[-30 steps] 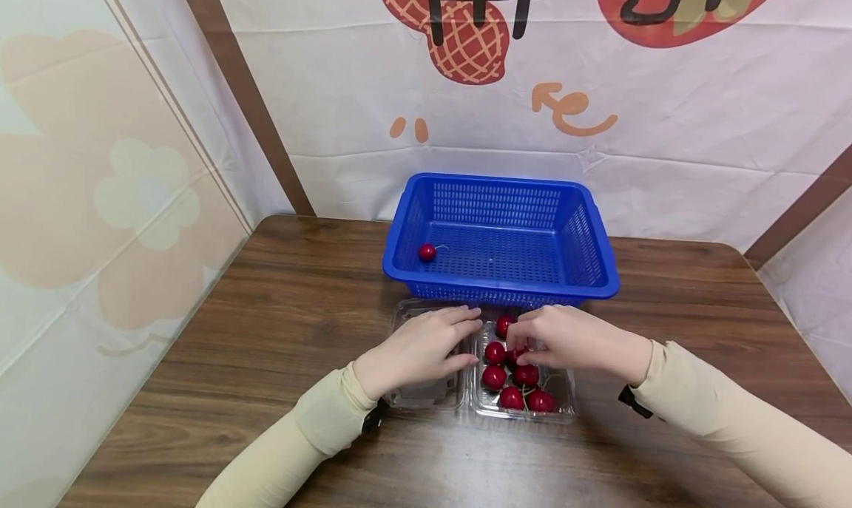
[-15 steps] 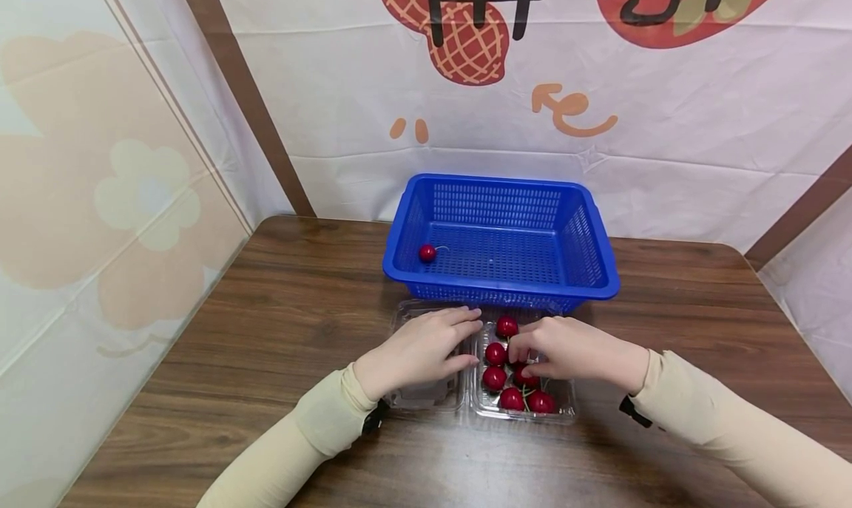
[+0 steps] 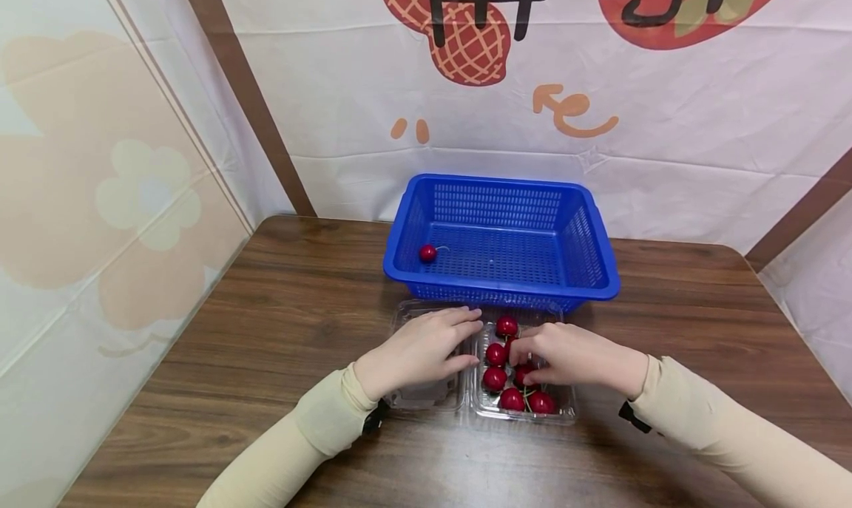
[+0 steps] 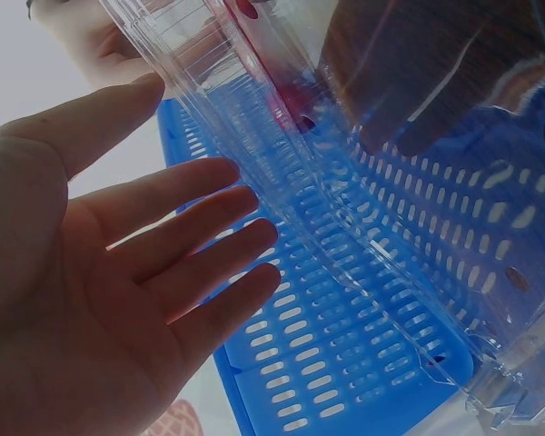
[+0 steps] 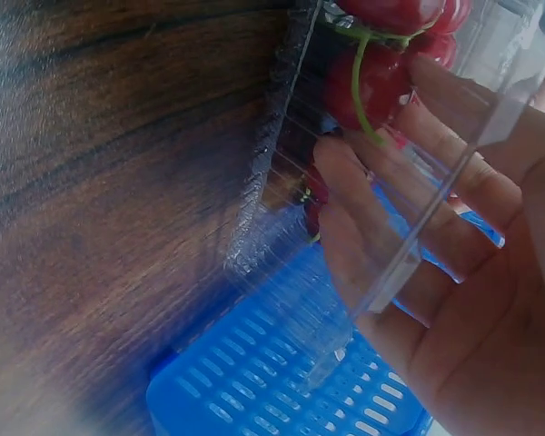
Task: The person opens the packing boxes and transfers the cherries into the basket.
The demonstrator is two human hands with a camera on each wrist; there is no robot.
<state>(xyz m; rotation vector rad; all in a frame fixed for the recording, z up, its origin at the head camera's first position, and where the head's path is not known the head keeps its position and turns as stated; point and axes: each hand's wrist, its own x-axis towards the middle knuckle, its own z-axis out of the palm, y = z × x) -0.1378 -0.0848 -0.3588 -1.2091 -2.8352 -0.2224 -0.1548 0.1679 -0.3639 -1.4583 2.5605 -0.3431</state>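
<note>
An open clear plastic clamshell lies on the wooden table (image 3: pixel 266 330) in front of a blue basket (image 3: pixel 602 286). Its right half, the tray (image 3: pixel 564 413), holds several red cherries (image 3: pixel 495 379). My left hand (image 3: pixel 469 338) rests flat with straight fingers on the empty lid half (image 3: pixel 426 397). My right hand (image 3: pixel 526 361) reaches into the tray, its fingers and thumb curled round a cherry (image 3: pixel 522 373) in the middle of the pile. In the right wrist view the fingers (image 5: pixel 381 209) lie against cherries (image 5: pixel 372 86) with green stems. One cherry (image 3: pixel 427 253) lies in the basket's left corner.
The basket stands just behind the clamshell, nearly touching it, and fills the left wrist view (image 4: pixel 345 363) through the clear plastic. A printed cloth backdrop (image 3: pixel 466 123) hangs behind the table and a panel stands along the left side. Bare wood shows left and right of the hands.
My right hand has slid a little toward me over the cherries, and its thumb has closed lower in the pile. The rear cherry is now uncovered. My left hand has stayed on the lid.
</note>
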